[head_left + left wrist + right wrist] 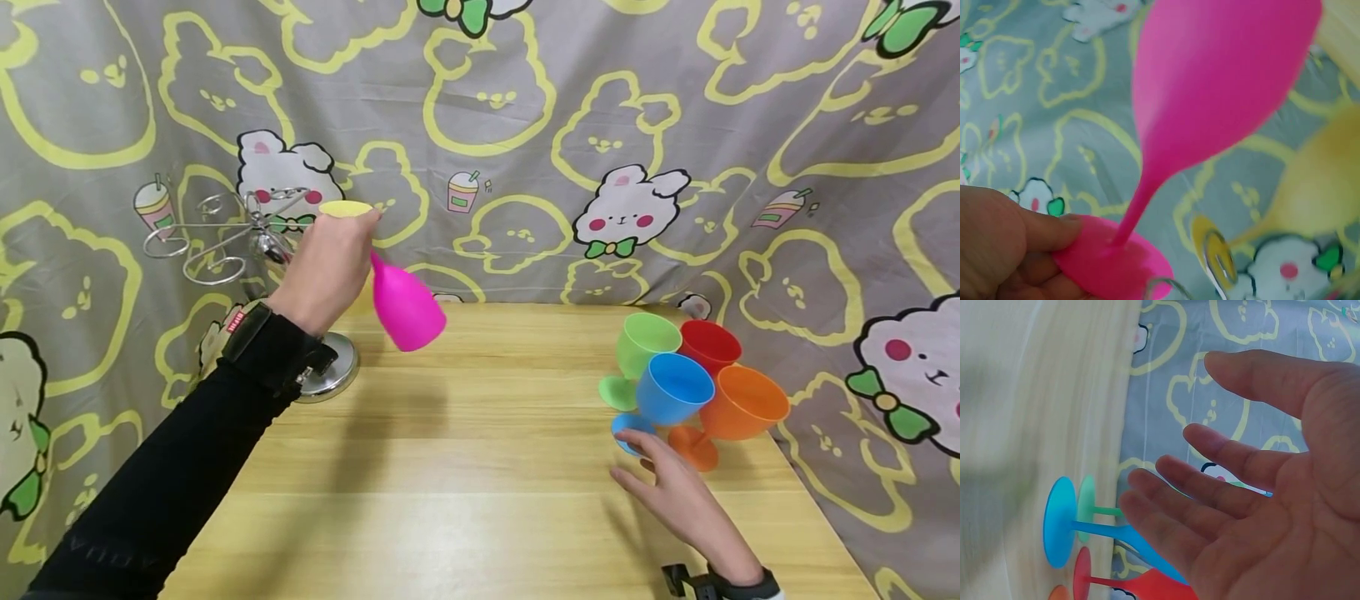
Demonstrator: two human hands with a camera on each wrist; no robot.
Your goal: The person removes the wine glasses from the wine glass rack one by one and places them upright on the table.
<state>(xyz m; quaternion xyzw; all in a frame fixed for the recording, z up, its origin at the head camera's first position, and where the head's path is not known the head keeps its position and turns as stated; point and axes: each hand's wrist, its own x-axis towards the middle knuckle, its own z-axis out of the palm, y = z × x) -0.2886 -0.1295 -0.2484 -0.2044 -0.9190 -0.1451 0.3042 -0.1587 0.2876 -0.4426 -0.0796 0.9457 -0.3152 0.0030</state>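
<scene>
In the head view my left hand (330,271) is raised at the metal glass rack (255,225). It holds a pink plastic goblet (408,310) tilted bowl-down. The left wrist view shows the thumb and fingers pinching the rim of the pink foot (1110,256), close to a wire loop (1219,256). Behind it, a yellow goblet (1322,181) hangs bowl-down, its foot at another loop. My right hand (678,500) hovers with extended fingers beside the blue goblet (675,390), holding nothing. Its palm (1260,544) faces the right wrist camera.
Green (637,350), red (708,343) and orange (750,404) goblets stand upright, clustered around the blue one on the table's right side. The rack's round base (333,379) sits on the wooden table (465,467) at left. A patterned curtain (495,100) surrounds the table.
</scene>
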